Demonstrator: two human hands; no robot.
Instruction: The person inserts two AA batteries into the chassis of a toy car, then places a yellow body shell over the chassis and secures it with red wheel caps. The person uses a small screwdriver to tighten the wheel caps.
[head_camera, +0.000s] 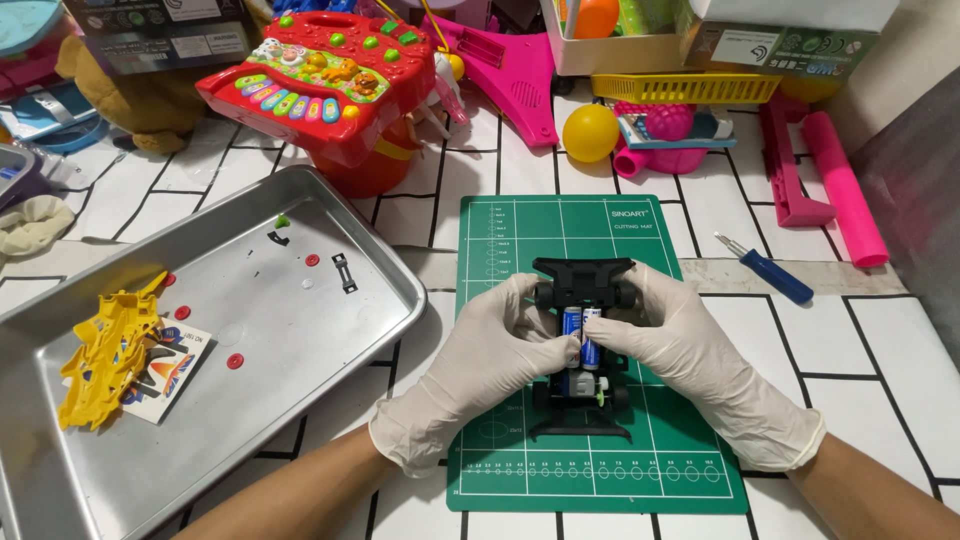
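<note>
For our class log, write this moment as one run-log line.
left hand: on batteries | right hand: on batteries | toy car: on green mat | yellow shell: in tray | screwdriver: right of mat

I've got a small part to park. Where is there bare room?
Bare patches: the tray's middle, right of the yellow shell, and the tabletop below the screwdriver. Crowded: the green mat, where both hands hold the toy car, and the toy-filled far edge.

Black toy car chassis (583, 345) flat on green cutting mat (520, 250), two batteries (581, 338) seated lengthwise inside.
</note>
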